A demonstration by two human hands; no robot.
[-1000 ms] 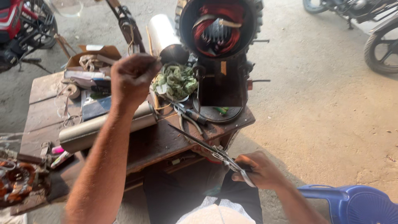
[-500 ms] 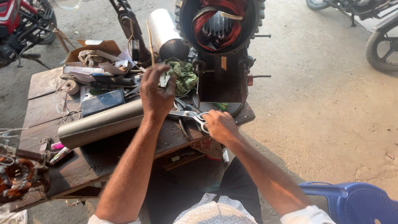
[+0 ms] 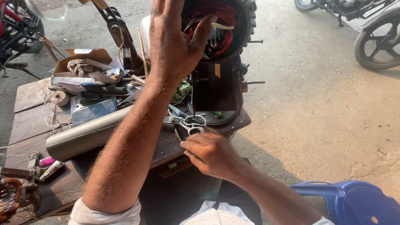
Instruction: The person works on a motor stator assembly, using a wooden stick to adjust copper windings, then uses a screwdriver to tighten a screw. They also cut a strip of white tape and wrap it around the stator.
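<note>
My left hand (image 3: 175, 41) is raised in front of a round motor stator (image 3: 227, 39) with red copper windings. Its thumb and fingers pinch a thin white strip (image 3: 221, 26) at the stator's mouth. The stator sits on a dark stand (image 3: 216, 89) on a worn wooden bench (image 3: 29, 125). My right hand (image 3: 210, 154) hovers low at the bench's front edge, fingers curled. Its fingertips are right by the handles of metal scissors (image 3: 189, 121) lying on the bench; whether they grip the handles is unclear.
A grey tube (image 3: 83, 135) lies across the bench beside a dark flat screen (image 3: 93, 111). A cardboard box of scraps (image 3: 83, 58) stands behind; green scraps (image 3: 181, 89) lie by the stand. A blue plastic stool (image 3: 354, 204) is at lower right, a motorcycle wheel (image 3: 375, 41) at upper right.
My left hand rose from the green scraps up to the stator's mouth. My right hand brought the scissors up onto the bench, then drew back slightly toward me.
</note>
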